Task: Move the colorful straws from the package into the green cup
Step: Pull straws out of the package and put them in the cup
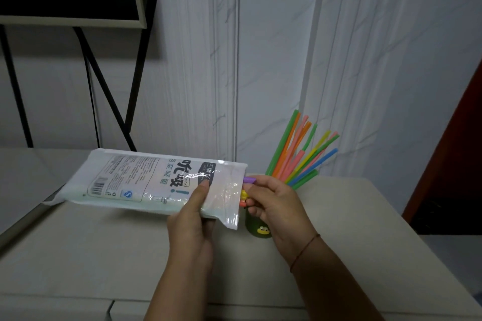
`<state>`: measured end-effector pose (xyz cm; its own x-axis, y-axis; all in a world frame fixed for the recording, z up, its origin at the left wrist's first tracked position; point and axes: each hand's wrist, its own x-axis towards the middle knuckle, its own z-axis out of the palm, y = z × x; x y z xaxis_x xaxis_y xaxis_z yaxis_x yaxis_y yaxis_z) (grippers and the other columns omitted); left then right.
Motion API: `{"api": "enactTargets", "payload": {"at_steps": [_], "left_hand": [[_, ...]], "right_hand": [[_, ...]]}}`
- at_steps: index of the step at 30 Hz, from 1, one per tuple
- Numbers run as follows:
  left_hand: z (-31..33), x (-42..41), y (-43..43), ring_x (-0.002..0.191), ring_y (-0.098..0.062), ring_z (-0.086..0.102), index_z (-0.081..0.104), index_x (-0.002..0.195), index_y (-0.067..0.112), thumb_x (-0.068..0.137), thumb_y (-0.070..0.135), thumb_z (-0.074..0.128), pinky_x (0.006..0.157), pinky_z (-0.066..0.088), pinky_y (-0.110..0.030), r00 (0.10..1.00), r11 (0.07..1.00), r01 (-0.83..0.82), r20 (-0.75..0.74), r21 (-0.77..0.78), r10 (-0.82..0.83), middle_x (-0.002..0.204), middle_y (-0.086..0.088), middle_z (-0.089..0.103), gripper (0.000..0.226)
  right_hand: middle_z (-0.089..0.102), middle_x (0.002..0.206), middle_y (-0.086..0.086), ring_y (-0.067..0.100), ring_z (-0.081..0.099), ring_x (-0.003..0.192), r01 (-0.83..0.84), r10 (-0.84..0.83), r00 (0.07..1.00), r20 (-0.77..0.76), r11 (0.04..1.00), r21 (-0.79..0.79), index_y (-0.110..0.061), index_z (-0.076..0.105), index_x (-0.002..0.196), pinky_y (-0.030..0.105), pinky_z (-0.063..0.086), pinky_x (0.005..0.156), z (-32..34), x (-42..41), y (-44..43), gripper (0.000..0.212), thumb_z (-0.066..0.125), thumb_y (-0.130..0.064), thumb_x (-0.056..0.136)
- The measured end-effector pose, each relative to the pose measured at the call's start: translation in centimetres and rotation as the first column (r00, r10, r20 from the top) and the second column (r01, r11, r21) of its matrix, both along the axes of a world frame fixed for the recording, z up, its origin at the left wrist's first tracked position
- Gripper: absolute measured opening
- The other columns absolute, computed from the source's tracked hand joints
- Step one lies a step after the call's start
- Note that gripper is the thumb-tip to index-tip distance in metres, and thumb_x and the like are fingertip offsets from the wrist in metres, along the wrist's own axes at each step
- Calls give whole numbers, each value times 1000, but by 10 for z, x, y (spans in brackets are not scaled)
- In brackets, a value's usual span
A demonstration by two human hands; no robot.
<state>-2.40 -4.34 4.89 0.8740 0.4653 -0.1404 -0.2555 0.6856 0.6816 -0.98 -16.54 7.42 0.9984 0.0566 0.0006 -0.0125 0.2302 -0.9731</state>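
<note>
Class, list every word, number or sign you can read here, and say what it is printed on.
"吮吸!": large print on the package
"百变吸管": smaller line beside it
"Drink": small dark tag, faint
"S": blue mark near the barcode
Fine print and barcode digits: too small to read

Dim, cool indoor light, even and diffuse, bluish-grey cast. Whole frame soft, fine print on package smeared. Glare streaks on clear plastic beside thumb of left hand. Faint shadow on table left of fingers. Straws above fingers read vivid. Wall lines bow from wide-angle distortion; edges darker.
</note>
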Motion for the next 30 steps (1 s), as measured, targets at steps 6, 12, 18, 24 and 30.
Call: {"api": "enactTargets", "payload": {"at_steps": [6,12,18,24,30], "left_hand": [[4,-2,5,99,-21,70,65,112,16,80,8,72,95,52,-49,999,998,-22,-32,-67,20,108,-5,73,35],[2,-1,12,109,-27,66,57,125,14,82,4,69,100,48,-53,999,983,-46,-34,-176,40,120,-9,69,46],[2,0,7,96,-18,69,60,122,16,81,7,70,95,52,-45,996,986,-59,-72,-153,48,115,-6,71,43],[3,0,7,90,-17,72,65,103,19,82,13,71,81,59,-43,998,981,-7,-62,-194,-5,100,-2,75,23],[3,0,17,79,-22,69,62,97,16,87,9,62,61,58,-51,997,974,52,-37,-220,-61,92,-7,72,12]], "right_hand": [[62,61,3,6,57,52,70,-70,997,-29,998,0,-7,70,86,20,51,54,3,4,-19,7,64,-10,85],[56,58,4,3,53,43,112,-107,994,-37,979,170,-5,68,81,15,48,45,7,8,-33,8,62,-10,86],[62,60,2,6,59,52,-28,30,1000,-8,975,220,-7,68,88,19,53,54,5,1,-14,11,64,-17,85],[64,60,4,8,58,51,-51,54,993,106,998,-36,-8,72,87,17,48,51,2,-3,-3,7,66,-8,83],[60,50,1,9,52,44,-29,33,995,89,998,-49,-10,73,82,22,47,50,7,-1,-12,5,67,-10,82]]}}
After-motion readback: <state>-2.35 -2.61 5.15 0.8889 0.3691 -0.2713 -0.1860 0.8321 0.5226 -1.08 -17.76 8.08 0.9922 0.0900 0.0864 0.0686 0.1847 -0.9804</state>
